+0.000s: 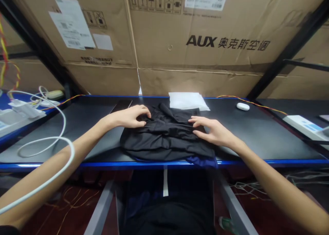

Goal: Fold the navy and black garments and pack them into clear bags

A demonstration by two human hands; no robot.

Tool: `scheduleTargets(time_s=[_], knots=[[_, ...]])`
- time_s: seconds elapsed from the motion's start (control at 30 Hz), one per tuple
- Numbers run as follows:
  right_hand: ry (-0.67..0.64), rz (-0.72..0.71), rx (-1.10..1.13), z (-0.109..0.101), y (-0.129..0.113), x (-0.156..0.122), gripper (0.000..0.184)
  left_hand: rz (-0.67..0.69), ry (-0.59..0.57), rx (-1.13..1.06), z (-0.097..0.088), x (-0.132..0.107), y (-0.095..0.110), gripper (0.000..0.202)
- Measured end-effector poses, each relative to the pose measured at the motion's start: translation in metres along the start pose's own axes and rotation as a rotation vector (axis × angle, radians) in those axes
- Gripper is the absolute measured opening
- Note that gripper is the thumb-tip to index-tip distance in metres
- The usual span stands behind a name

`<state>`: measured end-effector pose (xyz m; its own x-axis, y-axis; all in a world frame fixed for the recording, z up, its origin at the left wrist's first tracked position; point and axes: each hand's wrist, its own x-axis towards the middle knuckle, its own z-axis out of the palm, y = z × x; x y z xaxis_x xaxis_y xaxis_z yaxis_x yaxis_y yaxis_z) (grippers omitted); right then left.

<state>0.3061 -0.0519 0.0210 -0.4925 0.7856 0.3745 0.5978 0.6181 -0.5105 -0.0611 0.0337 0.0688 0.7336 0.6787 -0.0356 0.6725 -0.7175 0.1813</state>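
A crumpled black garment (164, 135) lies bunched on the dark tabletop, reaching the front edge. A piece of dark blue cloth (203, 160) shows from under its near right corner and hangs slightly over the edge. On the garment's upper left side rests my left hand (135, 116), fingers curved and thumb apart from them. My right hand (212, 129) is at the garment's right side, fingers loosely spread and fingertips on the cloth. Neither hand shows fabric pinched in it. Just behind the garment is a stack of white sheets or packets (189, 100).
A dark flat object (120, 106), perhaps a phone, lies beyond my left forearm. A white earbud case (243, 106) sits at the right. A looping white cable (64, 125) crosses over my left arm. Power strips (305, 125) stand at both sides. Large cardboard boxes (164, 57) rise behind.
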Motion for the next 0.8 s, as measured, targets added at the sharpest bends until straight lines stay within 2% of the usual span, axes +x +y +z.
scheduleTargets(time_s=[0.17,0.23,0.3,0.43,0.5,0.53,0.6,0.7,0.73,0.8], knots=[[0.077,0.066,0.112,-0.015,-0.008,-0.007,0.011,0.003,0.162,-0.135,-0.016,-0.007,0.006,0.023],[0.068,0.091,0.151,-0.026,-0.011,-0.011,0.011,0.02,0.126,-0.257,-0.026,-0.016,0.013,0.022],[-0.022,0.089,0.194,-0.037,-0.014,-0.014,0.01,0.052,-0.016,-0.379,-0.033,-0.026,0.022,0.022],[-0.42,0.057,0.292,-0.049,-0.023,-0.013,0.015,0.048,-0.44,-0.517,-0.037,-0.034,0.035,0.025],[-0.519,0.064,0.334,-0.048,-0.025,-0.009,0.02,0.022,-0.547,-0.53,-0.035,-0.03,0.038,0.027],[-0.512,0.082,0.345,-0.047,-0.024,-0.006,0.023,0.014,-0.541,-0.529,-0.033,-0.026,0.038,0.028],[-0.39,0.147,0.334,-0.043,-0.018,0.0,0.03,0.008,-0.405,-0.499,-0.03,-0.014,0.035,0.031],[-0.105,0.219,0.192,-0.037,-0.002,0.01,0.038,-0.003,-0.026,-0.329,-0.024,0.011,0.028,0.035],[-0.035,0.2,0.108,-0.035,0.003,0.013,0.038,-0.005,0.094,-0.244,-0.022,0.021,0.025,0.036],[-0.004,0.11,-0.051,-0.032,0.013,0.018,0.037,0.048,0.224,-0.1,-0.016,0.039,0.019,0.041]])
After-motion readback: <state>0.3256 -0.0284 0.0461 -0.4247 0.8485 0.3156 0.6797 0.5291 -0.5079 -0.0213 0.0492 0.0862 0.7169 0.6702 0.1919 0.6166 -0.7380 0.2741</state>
